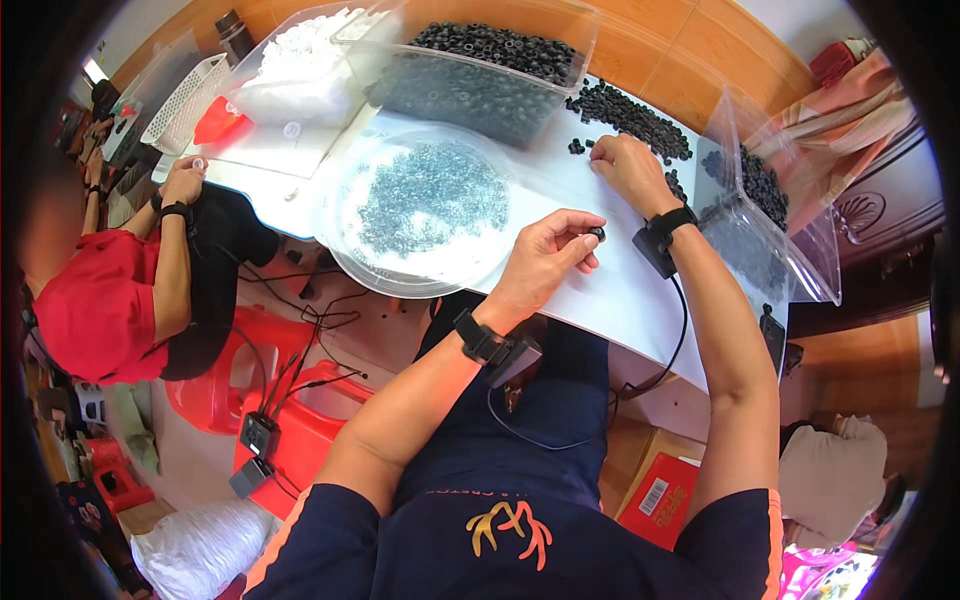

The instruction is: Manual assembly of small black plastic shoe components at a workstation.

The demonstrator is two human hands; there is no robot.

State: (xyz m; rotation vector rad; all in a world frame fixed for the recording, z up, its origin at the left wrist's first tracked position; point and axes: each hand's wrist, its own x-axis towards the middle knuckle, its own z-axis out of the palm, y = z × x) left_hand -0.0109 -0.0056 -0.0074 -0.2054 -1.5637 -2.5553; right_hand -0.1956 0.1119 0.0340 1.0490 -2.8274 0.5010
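My left hand (540,258) is over the front of the white table (625,295), its thumb and fingers closed on a small black ring-shaped part (597,233). Farther up and to the right, my right hand (632,172) is down at the tabletop with its fingers drawn together. Whatever its fingertips hold, if anything, is hidden. Beside those fingertips lie a few loose black parts (577,146), with a larger spread of the same parts (630,112) behind the hand. Left of my left hand sits a round clear tray (400,288) of small shiny, clear-looking pieces.
A clear bin (590,55) of black parts stands at the back; another clear bin (815,285) is at the right edge. Farther left are a bin of white pieces (310,50) and a co-worker in red (105,300). A cable (683,320) hangs from my right wrist.
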